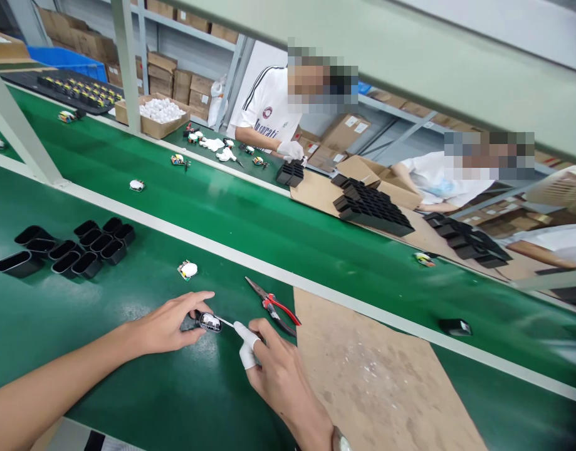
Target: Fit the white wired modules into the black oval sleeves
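My left hand (175, 322) grips a small black oval plastic housing (209, 322), its opening facing me, between thumb and fingers. White and dark parts show inside the housing. My right hand (273, 357) wears white finger covers on the thumb and a finger and pinches a thin metal tool (224, 321). The tool's tip reaches the housing's upper edge; its exact kind is hard to make out. Just beyond my hands lies a small circuit board (188, 270) topped with white material. Needle-nose pliers (272, 303) with red and black handles rest open beside my right hand.
Several empty black housings (88, 263) stand at the left. A brown cardboard sheet (377, 369) covers the bench at right. Past a pale rail, a green conveyor (250, 216) carries scattered boards and a black housing (455, 327). Co-workers sit across it, beside stacked black housings (372, 207).
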`<state>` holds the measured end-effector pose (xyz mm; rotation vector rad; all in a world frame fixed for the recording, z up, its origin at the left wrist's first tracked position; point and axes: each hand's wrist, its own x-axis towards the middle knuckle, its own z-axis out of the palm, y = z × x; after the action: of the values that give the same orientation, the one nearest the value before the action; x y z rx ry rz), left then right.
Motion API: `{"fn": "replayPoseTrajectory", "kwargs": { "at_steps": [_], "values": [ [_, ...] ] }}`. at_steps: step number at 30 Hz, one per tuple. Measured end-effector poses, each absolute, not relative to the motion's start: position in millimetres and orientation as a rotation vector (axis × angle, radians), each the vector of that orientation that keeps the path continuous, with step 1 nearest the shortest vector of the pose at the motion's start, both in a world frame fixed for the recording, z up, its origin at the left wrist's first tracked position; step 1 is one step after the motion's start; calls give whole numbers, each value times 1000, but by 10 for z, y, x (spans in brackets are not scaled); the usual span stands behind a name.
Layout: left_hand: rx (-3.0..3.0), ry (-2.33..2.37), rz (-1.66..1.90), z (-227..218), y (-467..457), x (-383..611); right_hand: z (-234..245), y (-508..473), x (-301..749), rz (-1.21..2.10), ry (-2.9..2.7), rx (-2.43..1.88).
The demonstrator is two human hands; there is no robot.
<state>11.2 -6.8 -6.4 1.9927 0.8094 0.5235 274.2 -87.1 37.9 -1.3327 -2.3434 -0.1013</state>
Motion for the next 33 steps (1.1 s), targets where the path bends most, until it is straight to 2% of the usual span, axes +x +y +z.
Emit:
{"fn": "replayPoseTrajectory", "kwargs": {
  "at_steps": [18, 28, 33],
  "values": [
    [1987, 809, 528, -55, -65, 111, 344, -790, 2645, -76, -2369, -1308],
    [2034, 782, 582, -94, -65, 105, 524, -801, 2680, -159, -2493, -1294],
    [2156, 606, 680, -64, -45, 115, 432, -820, 2836, -36, -2348, -1339]
  ]
}}
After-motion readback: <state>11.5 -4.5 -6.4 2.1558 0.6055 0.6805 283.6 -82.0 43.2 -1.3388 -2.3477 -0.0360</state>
